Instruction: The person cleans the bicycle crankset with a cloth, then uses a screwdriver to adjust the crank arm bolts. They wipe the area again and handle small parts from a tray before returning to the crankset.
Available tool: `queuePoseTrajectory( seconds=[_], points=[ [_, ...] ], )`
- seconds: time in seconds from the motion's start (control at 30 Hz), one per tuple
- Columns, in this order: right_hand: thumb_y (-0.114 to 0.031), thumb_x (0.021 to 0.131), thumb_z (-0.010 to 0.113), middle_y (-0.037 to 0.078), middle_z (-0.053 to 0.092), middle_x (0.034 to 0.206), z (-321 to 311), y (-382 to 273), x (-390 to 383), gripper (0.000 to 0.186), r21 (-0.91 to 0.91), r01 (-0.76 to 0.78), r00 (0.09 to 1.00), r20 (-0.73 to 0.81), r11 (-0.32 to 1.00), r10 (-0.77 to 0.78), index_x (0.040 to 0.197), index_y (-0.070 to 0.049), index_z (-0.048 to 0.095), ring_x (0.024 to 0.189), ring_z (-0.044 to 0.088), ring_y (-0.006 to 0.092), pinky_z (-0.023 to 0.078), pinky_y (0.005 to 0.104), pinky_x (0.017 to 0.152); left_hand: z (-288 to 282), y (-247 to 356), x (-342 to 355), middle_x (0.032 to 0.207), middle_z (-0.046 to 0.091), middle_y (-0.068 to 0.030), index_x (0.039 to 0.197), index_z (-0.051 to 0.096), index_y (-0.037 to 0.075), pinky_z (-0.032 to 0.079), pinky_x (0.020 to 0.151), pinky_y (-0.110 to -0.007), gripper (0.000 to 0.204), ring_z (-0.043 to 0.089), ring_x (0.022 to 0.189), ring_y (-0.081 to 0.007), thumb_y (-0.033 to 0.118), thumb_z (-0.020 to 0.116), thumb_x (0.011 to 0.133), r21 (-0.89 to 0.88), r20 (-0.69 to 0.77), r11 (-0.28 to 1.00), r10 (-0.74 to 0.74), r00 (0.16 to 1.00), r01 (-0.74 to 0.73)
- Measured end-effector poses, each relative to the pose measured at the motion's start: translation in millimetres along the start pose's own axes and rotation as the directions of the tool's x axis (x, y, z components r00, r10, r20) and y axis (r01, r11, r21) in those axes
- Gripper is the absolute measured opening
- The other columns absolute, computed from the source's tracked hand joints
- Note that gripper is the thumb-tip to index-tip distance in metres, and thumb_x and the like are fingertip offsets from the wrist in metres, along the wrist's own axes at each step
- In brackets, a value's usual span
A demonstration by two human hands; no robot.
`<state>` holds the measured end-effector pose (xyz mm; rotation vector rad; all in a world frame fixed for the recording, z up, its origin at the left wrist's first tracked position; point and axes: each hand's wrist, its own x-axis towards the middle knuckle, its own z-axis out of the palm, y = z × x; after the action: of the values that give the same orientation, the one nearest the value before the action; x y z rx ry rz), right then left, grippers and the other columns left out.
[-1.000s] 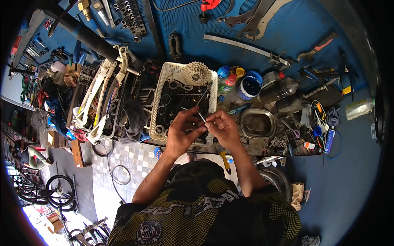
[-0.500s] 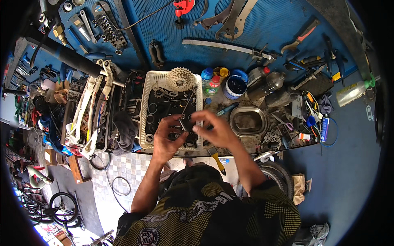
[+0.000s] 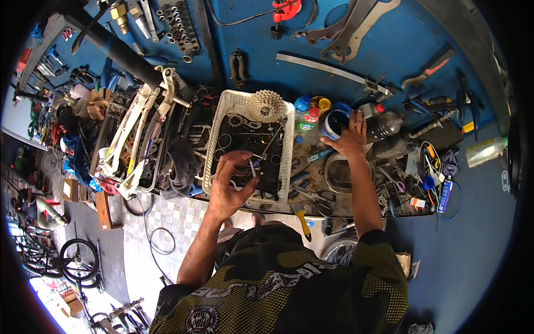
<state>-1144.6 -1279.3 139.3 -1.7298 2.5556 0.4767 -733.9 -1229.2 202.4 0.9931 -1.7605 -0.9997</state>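
Above the front of a white plastic basket [image 3: 288, 158], my left hand [image 3: 228, 189] pinches a small, thin metal rod-like part [image 3: 253, 168] between thumb and fingers. Its exact kind is too small to tell. My right hand [image 3: 351, 138] reaches out with spread fingers over the near right side of a blue and white tub [image 3: 329, 131] with dark contents. Whether the fingertips touch the tub's rim is unclear. Inside the basket lie a bicycle cassette [image 3: 266, 106], rings and several small metal parts.
A metal tray [image 3: 340, 173] sits under my right forearm. Scissors [image 3: 317, 195] and a yellow-handled brush [image 3: 301, 221] lie by the bench's front edge. Bottles [image 3: 307, 119] stand beside the tub. White bicycle frame parts [image 3: 139, 131] fill the left side. Tools hang on the blue wall [image 3: 256, 33].
My right hand has left the space beside my left hand and moved right and away to the tub, opening its fingers. The left hand still pinches the metal part. The view has shifted.
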Motion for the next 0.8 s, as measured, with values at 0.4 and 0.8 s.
queuePoseTrajectory(
  seconds=[0.4,0.8],
  points=[
    [-0.022,0.086,0.077,0.022,0.038,0.158,-95,-43,-101,0.056,0.573,0.709,0.703,-0.617,0.411,-0.352,0.141,-0.024,0.066,0.147,0.037,0.0441,0.034,0.0549,0.12,-11,20,8,0.141,0.057,-0.013,0.138,0.064,0.011,0.059,0.091,-0.037,0.066,0.063,0.12,-0.0276,0.001,0.084,0.075,0.067,0.032,0.997,0.041,0.999,-0.043],
    [-0.01,0.076,0.078,0.006,0.05,0.145,-141,-93,-153,0.069,0.184,0.929,0.353,-0.697,0.32,-0.624,0.136,-0.041,0.068,0.136,0.049,0.0334,0.043,0.0524,0.113,-15,43,17,0.143,0.056,-0.0133,0.137,0.066,0.011,0.058,0.093,-0.038,0.065,0.06,0.126,-0.029,0.004,0.085,0.075,0.037,0.045,0.997,0.063,0.997,-0.064]
  ],
)
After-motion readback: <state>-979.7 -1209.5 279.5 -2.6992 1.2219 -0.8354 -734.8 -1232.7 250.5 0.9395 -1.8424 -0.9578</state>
